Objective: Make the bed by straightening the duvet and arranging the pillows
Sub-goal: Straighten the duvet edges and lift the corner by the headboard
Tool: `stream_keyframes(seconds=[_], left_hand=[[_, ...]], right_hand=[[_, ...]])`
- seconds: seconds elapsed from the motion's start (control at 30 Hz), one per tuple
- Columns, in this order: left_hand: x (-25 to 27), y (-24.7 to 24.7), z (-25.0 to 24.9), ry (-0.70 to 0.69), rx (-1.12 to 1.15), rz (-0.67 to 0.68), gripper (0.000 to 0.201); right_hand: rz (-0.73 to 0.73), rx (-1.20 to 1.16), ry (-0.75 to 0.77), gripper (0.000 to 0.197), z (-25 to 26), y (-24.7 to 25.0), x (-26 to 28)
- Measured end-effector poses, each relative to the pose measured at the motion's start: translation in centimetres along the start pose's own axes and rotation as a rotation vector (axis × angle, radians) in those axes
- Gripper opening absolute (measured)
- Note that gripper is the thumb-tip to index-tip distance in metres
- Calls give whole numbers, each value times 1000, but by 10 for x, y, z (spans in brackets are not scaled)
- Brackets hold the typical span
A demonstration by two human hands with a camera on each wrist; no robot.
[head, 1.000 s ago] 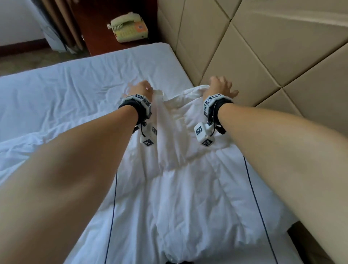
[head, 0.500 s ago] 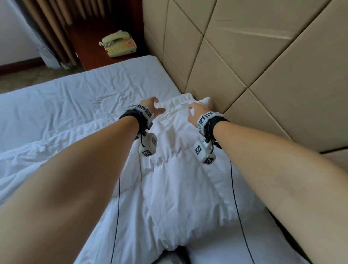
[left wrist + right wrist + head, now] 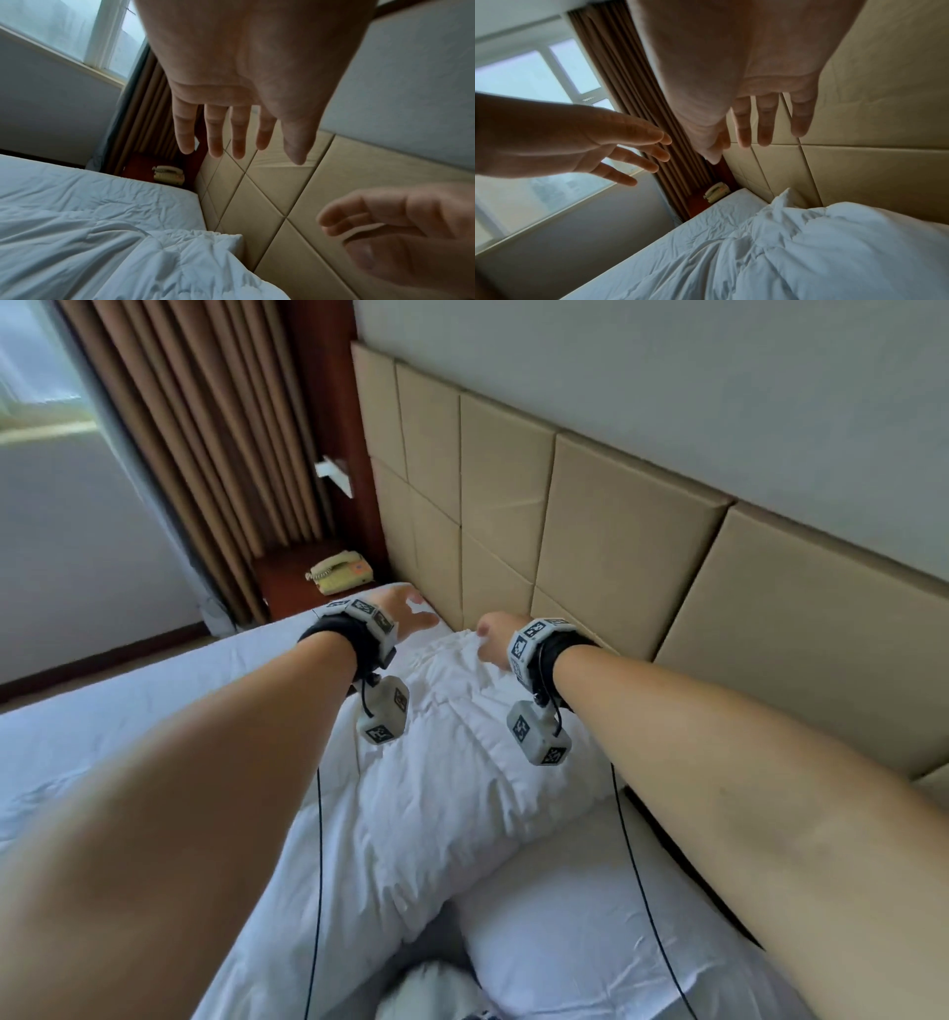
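The white duvet (image 3: 452,762) lies bunched in a ridge along the bed, its top edge (image 3: 205,241) close to the headboard. My left hand (image 3: 405,611) hovers above that edge with straight, spread fingers (image 3: 239,140) and holds nothing. My right hand (image 3: 490,636) hangs just to its right, also above the duvet edge (image 3: 790,205). Its fingers (image 3: 765,125) are straight and free of the cloth. The two hands are a short gap apart. A smooth white surface (image 3: 590,916) lies at the lower right; I cannot tell whether it is sheet or pillow.
The beige padded headboard (image 3: 590,531) stands right behind the hands. A cream telephone (image 3: 339,572) sits on a red-brown nightstand at the bed's far corner, beside brown curtains (image 3: 205,428) and a window (image 3: 539,81). White bedding (image 3: 128,711) stretches to the left.
Both hands have let go of the duvet's top edge and lifted off it with fingers spread. The duvet now rests by the headboard. The head view has tilted up.
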State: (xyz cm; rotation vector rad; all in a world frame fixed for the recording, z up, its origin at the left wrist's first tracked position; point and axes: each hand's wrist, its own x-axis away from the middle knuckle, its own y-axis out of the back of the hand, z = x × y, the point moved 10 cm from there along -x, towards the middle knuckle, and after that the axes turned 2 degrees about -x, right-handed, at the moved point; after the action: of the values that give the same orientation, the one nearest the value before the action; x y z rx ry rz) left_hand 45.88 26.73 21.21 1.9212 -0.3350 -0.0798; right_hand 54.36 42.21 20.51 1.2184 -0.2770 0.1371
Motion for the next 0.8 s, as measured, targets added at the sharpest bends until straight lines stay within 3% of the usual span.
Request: stream_keyframes(seconds=[0.13, 0.3, 0.73, 0.8], left_hand=[[109, 43, -17, 35, 20, -71, 51], [235, 99, 11, 180, 8, -163, 47], [519, 178, 166, 483, -5, -322, 44], [608, 191, 222, 572, 3, -353, 43]], right_hand=[[-3, 71, 119, 27, 28, 14, 76], [10, 88, 283, 41, 106, 14, 150], [113, 178, 615, 49, 335, -78, 321], [112, 187, 701, 49, 410, -111, 382]])
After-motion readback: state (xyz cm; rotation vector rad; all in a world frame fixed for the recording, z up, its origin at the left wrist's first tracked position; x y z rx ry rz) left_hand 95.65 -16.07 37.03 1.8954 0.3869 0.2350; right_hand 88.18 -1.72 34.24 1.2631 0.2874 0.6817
